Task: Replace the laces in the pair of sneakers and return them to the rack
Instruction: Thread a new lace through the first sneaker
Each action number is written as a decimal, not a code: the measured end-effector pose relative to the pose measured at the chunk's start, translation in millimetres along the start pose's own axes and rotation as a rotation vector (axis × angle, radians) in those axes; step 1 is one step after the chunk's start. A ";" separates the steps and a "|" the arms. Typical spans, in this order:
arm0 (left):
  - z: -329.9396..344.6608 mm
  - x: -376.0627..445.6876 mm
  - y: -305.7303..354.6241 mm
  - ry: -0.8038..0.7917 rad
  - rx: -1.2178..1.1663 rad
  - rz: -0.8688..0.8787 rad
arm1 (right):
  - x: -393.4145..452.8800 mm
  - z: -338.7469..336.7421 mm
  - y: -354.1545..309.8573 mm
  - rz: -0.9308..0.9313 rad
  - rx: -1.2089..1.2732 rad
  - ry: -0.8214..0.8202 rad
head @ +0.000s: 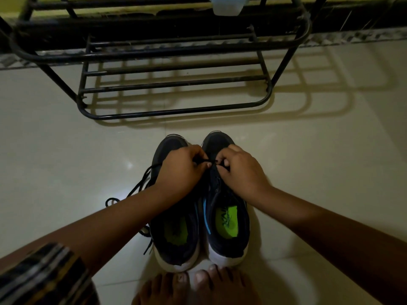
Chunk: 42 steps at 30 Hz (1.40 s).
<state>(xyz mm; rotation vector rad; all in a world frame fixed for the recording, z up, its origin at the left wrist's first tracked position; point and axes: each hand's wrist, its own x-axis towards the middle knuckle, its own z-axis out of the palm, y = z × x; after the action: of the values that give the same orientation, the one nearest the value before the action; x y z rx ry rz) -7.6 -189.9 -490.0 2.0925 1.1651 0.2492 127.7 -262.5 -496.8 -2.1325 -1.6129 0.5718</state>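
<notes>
Two sneakers point(228, 216) stand side by side on the floor before one rack point(176, 84); left hand point(180, 170) and right hand point(241, 170) each pinch one lace point(203, 161) over the right sneaker

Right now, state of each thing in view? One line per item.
left hand: pinching the black lace over the right sneaker
right hand: pinching the same lace
right sneaker: on floor, upright, being laced
left sneaker: on floor, upright, loose lace trailing left
shoe rack: lower shelf holds no shoes
white container: on upper shelf, contents unclear
</notes>
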 end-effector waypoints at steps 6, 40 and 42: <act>2.2 2.2 1.7 0.009 0.045 -0.024 | 0.9 4.2 3.7 0.031 0.091 0.042; 0.7 8.9 5.7 -0.089 -0.283 0.091 | -3.7 -31.2 -3.7 0.136 0.200 -0.143; -1.4 9.3 7.1 -0.072 -0.372 0.026 | -11.1 -37.3 -8.0 0.110 -0.079 -0.275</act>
<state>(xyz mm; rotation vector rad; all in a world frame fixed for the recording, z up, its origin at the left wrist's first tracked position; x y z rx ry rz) 1.8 -184.1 -485.8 1.7755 0.9662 0.3700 138.9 -273.9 -460.4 -2.2932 -1.6902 0.8830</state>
